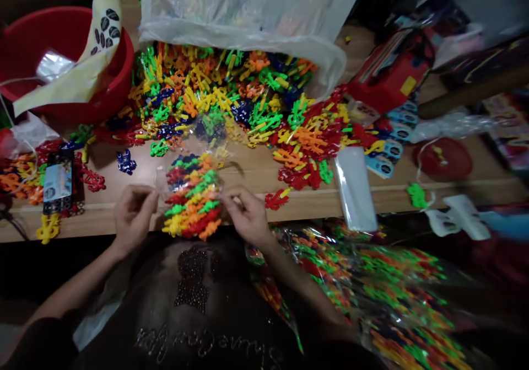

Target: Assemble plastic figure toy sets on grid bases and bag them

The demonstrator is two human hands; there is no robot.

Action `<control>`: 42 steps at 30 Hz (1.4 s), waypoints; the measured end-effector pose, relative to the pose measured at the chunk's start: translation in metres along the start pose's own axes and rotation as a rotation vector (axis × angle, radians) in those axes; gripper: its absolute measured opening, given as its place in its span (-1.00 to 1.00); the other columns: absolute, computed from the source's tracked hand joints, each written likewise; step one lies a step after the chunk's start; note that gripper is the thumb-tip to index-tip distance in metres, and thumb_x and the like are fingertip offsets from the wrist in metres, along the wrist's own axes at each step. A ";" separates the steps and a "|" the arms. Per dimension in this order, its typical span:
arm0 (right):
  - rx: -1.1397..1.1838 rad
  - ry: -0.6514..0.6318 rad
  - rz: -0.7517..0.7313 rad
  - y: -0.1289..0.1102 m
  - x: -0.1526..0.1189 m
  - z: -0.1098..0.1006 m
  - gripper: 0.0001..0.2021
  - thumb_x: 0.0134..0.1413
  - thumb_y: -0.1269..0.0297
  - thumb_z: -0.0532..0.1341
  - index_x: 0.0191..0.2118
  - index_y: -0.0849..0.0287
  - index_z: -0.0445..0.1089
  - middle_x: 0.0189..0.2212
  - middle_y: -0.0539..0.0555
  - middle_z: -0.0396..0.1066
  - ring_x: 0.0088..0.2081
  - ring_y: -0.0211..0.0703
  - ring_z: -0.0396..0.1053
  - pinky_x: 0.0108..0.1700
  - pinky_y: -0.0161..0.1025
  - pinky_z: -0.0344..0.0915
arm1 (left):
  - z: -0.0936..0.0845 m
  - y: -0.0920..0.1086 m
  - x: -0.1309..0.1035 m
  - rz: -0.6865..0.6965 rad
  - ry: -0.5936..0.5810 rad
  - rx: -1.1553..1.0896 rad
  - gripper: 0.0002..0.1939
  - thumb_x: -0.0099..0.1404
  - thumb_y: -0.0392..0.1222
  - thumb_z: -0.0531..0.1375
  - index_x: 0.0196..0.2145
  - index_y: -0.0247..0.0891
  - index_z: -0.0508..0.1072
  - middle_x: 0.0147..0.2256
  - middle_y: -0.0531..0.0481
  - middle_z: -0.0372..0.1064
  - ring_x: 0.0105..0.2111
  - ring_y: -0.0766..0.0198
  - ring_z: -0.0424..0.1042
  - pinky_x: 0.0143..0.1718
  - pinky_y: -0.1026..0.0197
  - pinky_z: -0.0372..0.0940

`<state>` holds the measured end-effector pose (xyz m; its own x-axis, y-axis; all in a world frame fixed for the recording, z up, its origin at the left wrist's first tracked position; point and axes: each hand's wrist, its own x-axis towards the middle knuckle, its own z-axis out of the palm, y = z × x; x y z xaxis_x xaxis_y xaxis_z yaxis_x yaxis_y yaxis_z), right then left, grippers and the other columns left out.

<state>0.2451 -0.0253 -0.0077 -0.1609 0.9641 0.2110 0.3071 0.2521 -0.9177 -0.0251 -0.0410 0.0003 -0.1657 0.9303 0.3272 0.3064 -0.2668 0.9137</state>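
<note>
Between my hands, at the table's front edge, is a clear plastic bag (194, 196) filled with rows of small plastic figures in red, yellow, green, orange and blue. My left hand (134, 215) is closed, thumb against fingers, at the bag's left edge. On the opposite side my right hand (248, 215) pinches the bag's right edge. The bag's clear upper part is blurred and hard to make out. A single dark blue figure (126, 162) lies on the table beyond my left hand.
A large heap of loose figures (215, 94) spills from a white sack (248, 6). Left stands a red basin (111, 89); right, a red machine (390, 75) and a stack of clear bags (356, 188). Filled bags (400, 293) lie below the table at right.
</note>
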 end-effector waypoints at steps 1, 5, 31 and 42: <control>0.030 0.023 -0.015 -0.005 0.017 0.000 -0.75 0.42 0.06 0.22 -0.27 0.06 0.48 -0.39 -0.01 0.49 -0.33 -0.16 0.42 -0.23 -0.20 0.36 | 0.005 0.003 0.016 -0.026 0.036 -0.045 -0.83 0.44 -0.08 0.34 -0.27 -0.18 0.52 -0.51 0.11 0.41 -0.56 0.39 0.38 -0.53 0.36 0.30; 0.102 0.129 -0.153 -0.025 0.079 -0.005 -0.68 0.41 -0.05 0.23 -0.27 0.08 0.40 -0.44 -0.09 0.33 -0.38 -0.26 0.28 -0.26 -0.25 0.26 | 0.005 0.029 0.073 -0.007 0.080 -0.137 -0.68 0.28 0.10 0.47 -0.35 -0.16 0.54 -0.54 0.12 0.40 -0.61 0.40 0.29 -0.63 0.32 0.21; 0.066 0.182 -0.172 -0.008 0.164 -0.010 -0.67 0.24 -0.07 0.38 -0.16 0.08 0.45 -0.44 -0.11 0.34 -0.45 -0.29 0.25 -0.37 -0.29 0.24 | 0.013 0.012 0.154 -0.005 -0.051 -0.275 -0.68 0.36 0.05 0.43 -0.20 -0.23 0.50 -0.47 0.13 0.31 -0.56 0.43 0.22 -0.53 0.34 0.15; -0.070 -0.004 -0.414 -0.114 0.175 -0.033 -0.64 0.17 0.01 0.48 0.06 -0.16 0.57 -0.01 0.10 0.56 0.04 0.06 0.53 0.12 0.08 0.44 | -0.019 0.002 0.144 0.064 0.106 -0.193 -0.60 0.42 0.17 0.30 -0.03 -0.20 0.53 -0.11 -0.07 0.52 -0.18 0.28 0.48 -0.12 0.21 0.41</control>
<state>0.2133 0.1174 0.1449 -0.2881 0.7797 0.5558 0.2788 0.6236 -0.7303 -0.0663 0.0879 0.0542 -0.2527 0.8808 0.4004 0.1357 -0.3775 0.9160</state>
